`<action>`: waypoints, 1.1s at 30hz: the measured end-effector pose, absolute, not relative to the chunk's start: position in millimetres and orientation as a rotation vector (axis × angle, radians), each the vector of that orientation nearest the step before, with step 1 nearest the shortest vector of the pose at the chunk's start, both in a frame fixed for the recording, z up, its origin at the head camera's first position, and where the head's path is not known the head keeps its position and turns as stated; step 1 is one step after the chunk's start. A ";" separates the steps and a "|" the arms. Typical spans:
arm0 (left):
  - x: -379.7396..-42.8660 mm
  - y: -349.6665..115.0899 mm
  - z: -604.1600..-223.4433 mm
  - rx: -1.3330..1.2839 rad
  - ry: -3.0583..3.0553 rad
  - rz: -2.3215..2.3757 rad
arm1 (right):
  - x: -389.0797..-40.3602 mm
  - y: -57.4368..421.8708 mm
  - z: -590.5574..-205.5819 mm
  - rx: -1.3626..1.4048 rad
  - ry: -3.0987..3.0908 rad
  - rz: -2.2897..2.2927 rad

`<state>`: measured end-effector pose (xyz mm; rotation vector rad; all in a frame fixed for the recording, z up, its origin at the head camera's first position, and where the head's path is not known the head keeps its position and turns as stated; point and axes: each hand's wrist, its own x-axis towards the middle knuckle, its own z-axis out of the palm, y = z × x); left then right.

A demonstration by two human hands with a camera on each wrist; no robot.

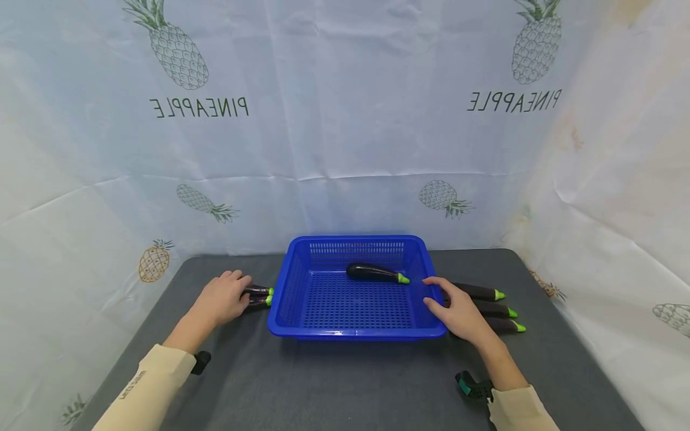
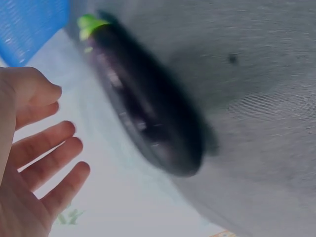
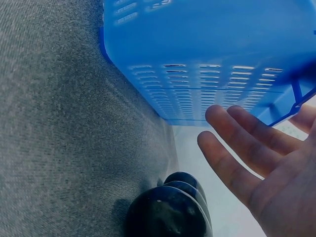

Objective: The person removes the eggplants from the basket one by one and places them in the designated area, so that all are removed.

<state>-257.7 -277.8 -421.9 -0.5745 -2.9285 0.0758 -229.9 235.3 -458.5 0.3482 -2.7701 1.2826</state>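
Note:
On the left, my left hand (image 1: 222, 296) hovers over dark eggplants (image 1: 259, 301) with green stems, partly hidden by it. The left wrist view shows its fingers (image 2: 59, 187) spread and apart from an eggplant (image 2: 148, 103). A blue plastic basket (image 1: 356, 333) stands in the middle with one eggplant (image 1: 372, 272) inside. My right hand (image 1: 458, 311) is at the basket's right rim, thumb and a finger reaching over it. In the right wrist view its fingers (image 3: 237, 168) are extended beside the basket wall (image 3: 207, 39); contact is hard to tell.
Three eggplants (image 1: 493, 309) lie side by side right of the basket, partly behind my right hand. They rest on a dark grey tabletop (image 1: 334, 383). Behind it hangs a pale curtain (image 1: 345, 137) printed with pineapples.

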 end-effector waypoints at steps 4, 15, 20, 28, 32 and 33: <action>-258.8 -274.7 -406.8 -0.586 -2.891 0.038 | -230.1 235.3 -458.4 0.347 -2.774 1.282; -258.2 -256.3 -379.1 -0.597 -2.803 -0.063 | -231.2 236.1 -458.2 0.352 -2.772 1.316; -256.1 -241.7 -370.9 -0.636 -2.735 -0.126 | -230.4 235.6 -458.4 0.350 -2.773 1.320; -255.7 -215.1 -361.8 -0.728 -2.659 -0.119 | -229.8 234.9 -458.5 0.343 -2.771 1.306; -255.9 -201.5 -357.4 -0.777 -2.638 -0.136 | -229.7 235.0 -458.7 0.343 -2.772 1.303; -255.8 -197.8 -356.0 -0.790 -2.634 -0.138 | -229.6 235.0 -458.8 0.344 -2.772 1.302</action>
